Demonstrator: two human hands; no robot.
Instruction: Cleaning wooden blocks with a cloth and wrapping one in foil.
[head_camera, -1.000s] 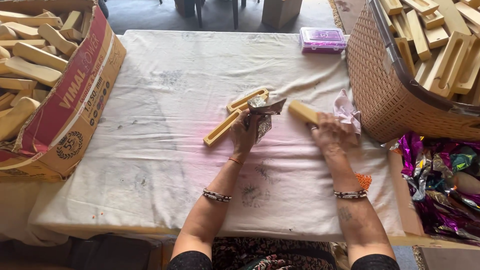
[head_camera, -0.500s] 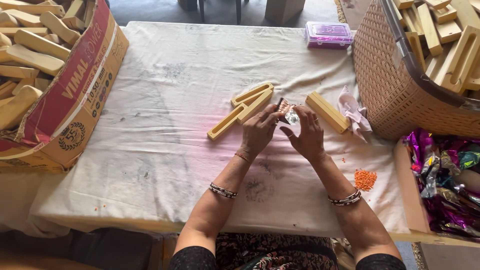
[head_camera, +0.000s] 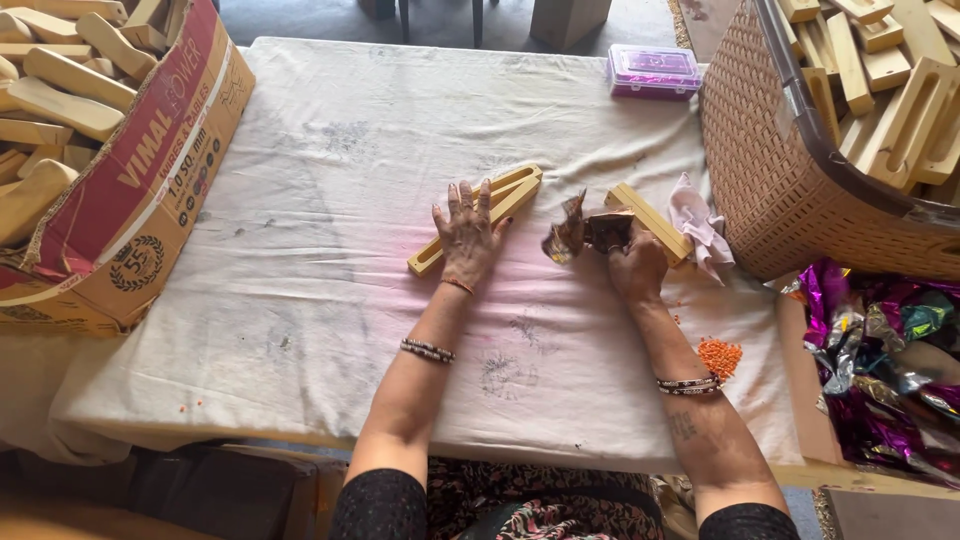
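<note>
Slotted wooden bar flat on cloth; crumpled foil wrapper (held aloft).

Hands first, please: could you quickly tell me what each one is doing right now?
Left hand: open, fingers spread flat on the slotted wooden piece.
Right hand: closed, holding a crumpled foil wrapper.

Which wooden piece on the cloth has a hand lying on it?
The slotted wooden piece under the left hand. The plain wooden block lies beside the right hand, which holds a shiny wrapper.

Bare white cloth offers open passage at centre — hemmed by a cardboard box left, a wicker basket right.
</note>
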